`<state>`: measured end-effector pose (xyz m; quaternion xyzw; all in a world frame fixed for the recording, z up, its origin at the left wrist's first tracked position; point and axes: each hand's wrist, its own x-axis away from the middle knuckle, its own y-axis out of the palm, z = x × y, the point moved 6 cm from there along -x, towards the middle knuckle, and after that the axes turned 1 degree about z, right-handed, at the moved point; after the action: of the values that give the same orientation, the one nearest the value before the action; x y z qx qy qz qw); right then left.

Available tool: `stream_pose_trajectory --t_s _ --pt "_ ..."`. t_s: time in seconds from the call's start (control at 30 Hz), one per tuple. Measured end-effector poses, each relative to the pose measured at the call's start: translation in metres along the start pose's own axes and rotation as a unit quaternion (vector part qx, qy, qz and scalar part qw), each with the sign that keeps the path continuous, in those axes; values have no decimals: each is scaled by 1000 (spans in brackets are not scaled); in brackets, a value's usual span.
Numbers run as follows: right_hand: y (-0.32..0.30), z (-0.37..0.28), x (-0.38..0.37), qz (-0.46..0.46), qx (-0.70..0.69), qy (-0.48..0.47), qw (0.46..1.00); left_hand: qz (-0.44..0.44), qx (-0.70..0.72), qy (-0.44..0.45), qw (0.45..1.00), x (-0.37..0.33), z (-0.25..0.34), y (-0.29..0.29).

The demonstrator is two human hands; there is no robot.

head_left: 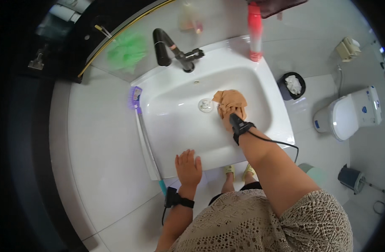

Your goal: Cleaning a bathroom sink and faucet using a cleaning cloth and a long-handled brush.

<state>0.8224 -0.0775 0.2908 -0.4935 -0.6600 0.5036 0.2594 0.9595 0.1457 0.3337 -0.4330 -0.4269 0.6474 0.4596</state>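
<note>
An orange-brown cloth (231, 99) lies bunched in the white sink basin (175, 122), just right of the round drain plug (205, 105). My right hand (227, 119) presses down on the cloth's near side, fingers bent into its folds and partly hidden. On the front rim of the sink rests my left hand (188, 169), flat and empty, with its fingers stretched out. Each wrist carries a black strap with a small device. A dark faucet (175, 52) stands at the back of the basin.
A purple-headed long-handled brush (136, 98) leans along the sink's left side. At the back right corner stands a red-and-white bottle (255, 35). Green mesh (127, 51) hangs at the back left. Rightward are a waste bin (288, 95), a toilet (345, 117) and a grey brush holder (350, 179).
</note>
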Motion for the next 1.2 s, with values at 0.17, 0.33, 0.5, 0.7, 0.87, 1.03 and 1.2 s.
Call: stream_pose_trajectory --t_s 0.17,0.33,0.5,0.7,0.87,1.03,1.2 --pt "-23 -11 53 -1 3 30 1000 39 -22 25 999 9 -5 6" --pt "107 44 110 -49 -399 -16 916 9 4 84 996 -3 31 17" --pt "-78 -14 166 -31 -138 -84 986 10 -16 32 999 9 -12 7" --pt "-117 69 190 57 -19 -1 998 -77 16 62 995 -4 -3 33" --pt "-112 64 188 178 7 73 981 -60 16 164 985 -6 79 50" --pt "-95 19 221 122 -79 10 989 -71 31 154 985 -7 91 45" --pt "-79 -12 223 123 -126 -54 983 -60 39 179 981 -9 91 43"
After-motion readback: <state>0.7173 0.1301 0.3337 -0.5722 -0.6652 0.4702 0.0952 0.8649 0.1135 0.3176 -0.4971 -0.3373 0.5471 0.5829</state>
